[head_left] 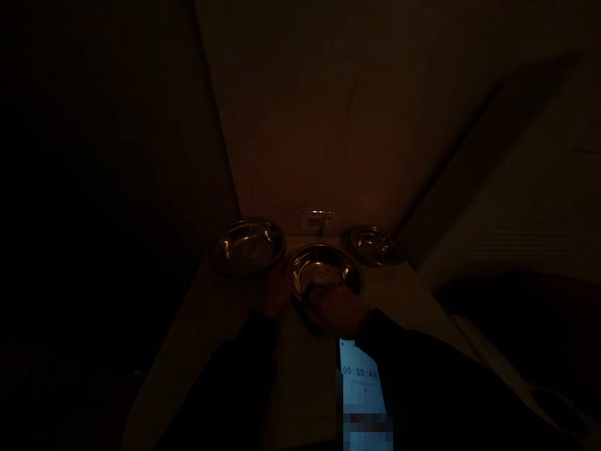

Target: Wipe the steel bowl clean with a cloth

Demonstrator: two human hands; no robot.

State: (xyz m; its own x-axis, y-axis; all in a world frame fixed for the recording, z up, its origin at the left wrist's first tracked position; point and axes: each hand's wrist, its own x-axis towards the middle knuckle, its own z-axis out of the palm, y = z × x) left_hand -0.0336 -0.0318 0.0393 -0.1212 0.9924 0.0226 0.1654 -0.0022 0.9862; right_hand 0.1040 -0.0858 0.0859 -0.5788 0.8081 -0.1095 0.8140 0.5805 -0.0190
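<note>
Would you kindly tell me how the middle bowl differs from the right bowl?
The middle bowl looks larger than the right bowl. The right bowl sits farther back than the middle bowl. The right hand is at the middle bowl's near side; neither hand touches the right bowl. Both are round and shiny.
</note>
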